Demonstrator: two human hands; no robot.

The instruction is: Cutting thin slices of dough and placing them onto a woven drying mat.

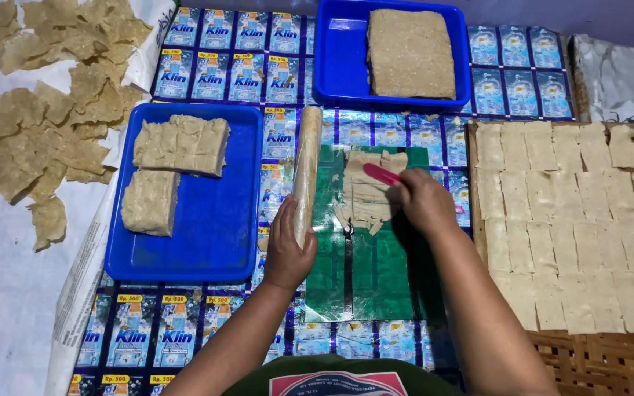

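Head view: left hand (288,253) grips rolling pin (307,172), right hand (423,202) clasps pink cutter (381,174) over dough sheet (365,194), green mat (368,279)

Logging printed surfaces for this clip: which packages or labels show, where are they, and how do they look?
Sachet-wrapper mat: covers the work surface under both blue trays; rows of small blue rectangles with yellow corners.
Green sheet: centre, under the dough; glossy, dark stripes.
Shirt patch: bottom edge; red and white.
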